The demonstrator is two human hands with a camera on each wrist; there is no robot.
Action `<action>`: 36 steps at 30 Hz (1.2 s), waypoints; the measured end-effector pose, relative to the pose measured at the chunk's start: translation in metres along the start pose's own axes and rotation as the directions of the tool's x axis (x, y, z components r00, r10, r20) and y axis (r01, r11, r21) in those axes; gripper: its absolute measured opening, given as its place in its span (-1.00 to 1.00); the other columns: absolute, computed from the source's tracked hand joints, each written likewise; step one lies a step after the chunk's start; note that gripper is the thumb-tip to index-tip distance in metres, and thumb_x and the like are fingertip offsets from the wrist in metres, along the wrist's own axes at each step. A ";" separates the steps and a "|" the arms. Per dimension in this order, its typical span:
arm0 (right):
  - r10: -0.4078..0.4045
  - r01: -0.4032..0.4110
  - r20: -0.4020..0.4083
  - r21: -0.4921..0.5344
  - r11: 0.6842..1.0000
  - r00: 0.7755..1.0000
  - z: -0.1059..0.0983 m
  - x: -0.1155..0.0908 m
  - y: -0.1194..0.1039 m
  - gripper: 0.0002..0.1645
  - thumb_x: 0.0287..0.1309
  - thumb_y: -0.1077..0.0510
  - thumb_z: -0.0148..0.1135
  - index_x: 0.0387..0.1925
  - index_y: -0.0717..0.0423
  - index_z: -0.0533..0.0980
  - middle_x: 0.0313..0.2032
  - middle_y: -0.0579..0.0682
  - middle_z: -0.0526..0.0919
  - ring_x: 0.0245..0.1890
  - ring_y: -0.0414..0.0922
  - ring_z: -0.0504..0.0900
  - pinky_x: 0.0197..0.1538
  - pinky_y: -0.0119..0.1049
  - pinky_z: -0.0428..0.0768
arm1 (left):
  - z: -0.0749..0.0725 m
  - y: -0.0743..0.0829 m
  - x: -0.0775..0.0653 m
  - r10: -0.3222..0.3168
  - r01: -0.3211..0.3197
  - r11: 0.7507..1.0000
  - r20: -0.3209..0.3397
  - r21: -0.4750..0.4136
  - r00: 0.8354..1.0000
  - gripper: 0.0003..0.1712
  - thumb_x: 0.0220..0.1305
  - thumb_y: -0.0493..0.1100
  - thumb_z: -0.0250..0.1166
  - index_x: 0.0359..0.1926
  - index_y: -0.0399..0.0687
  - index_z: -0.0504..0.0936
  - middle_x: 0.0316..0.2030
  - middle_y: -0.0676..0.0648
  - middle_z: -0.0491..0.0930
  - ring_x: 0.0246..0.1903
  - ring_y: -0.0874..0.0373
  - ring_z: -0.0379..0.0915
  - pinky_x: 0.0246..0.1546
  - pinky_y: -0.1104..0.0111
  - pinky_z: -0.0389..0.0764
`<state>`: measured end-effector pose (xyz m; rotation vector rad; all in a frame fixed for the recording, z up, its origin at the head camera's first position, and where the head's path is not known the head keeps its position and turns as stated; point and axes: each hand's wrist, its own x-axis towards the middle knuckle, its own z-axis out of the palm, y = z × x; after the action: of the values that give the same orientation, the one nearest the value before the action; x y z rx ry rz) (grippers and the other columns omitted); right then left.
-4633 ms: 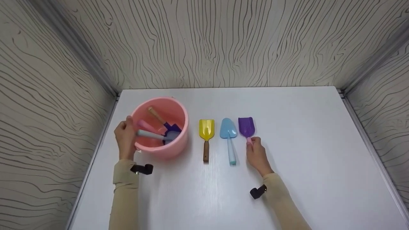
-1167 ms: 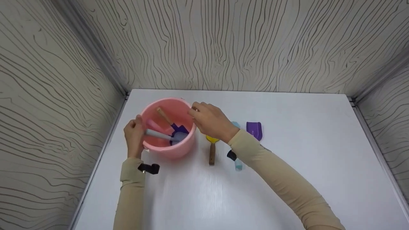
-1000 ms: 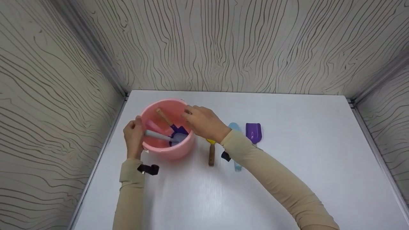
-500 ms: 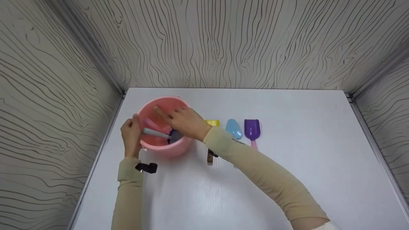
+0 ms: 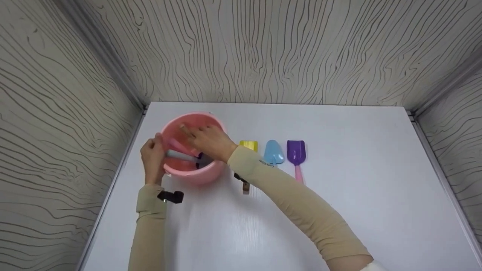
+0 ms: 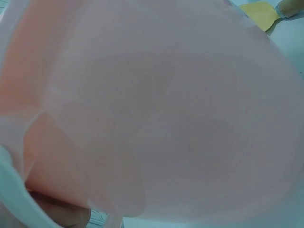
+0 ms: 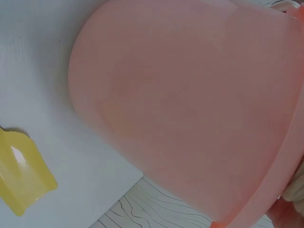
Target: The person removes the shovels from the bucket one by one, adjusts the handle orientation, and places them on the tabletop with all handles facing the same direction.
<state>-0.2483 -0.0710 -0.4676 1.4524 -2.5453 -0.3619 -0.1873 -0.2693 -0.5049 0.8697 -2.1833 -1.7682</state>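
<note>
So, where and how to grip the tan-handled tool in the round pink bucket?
Likely the tan handle, from above through the open bucket: slim, so pinchable, its far end showing beyond the right hand, which covers the lower part.

behind the white worktop [image 5: 376, 169], meeting its far edge, a pale back wall [image 5: 241, 49] printed with dark wood-grain lines, mostly running upright. same pattern on the left wall [image 5: 56, 150] and right wall [image 5: 469, 109]. grey strips [image 5: 98, 49] down both rear corners, with small black fittings [image 5: 411, 113] at the worktop's back corners. soft sheen of light on the worktop's front part, near its middle.
</note>
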 end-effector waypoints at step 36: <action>-0.063 0.145 0.206 -0.411 0.900 0.977 0.018 0.034 -0.008 -0.75 0.49 0.10 0.28 0.11 -0.15 0.68 0.32 0.05 0.47 0.40 0.09 0.33 0.53 0.01 0.33 | 0.002 -0.004 0.001 0.018 -0.018 1.000 -0.006 -0.019 1.000 -0.49 0.67 0.23 0.02 -0.23 -0.10 0.50 -0.34 -0.03 0.41 -0.31 0.11 0.38 -0.35 0.31 0.50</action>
<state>-0.2640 -0.1016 -0.4860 1.4365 -2.3177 -1.0457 -0.1884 -0.2686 -0.5092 0.8476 -2.1604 -1.7730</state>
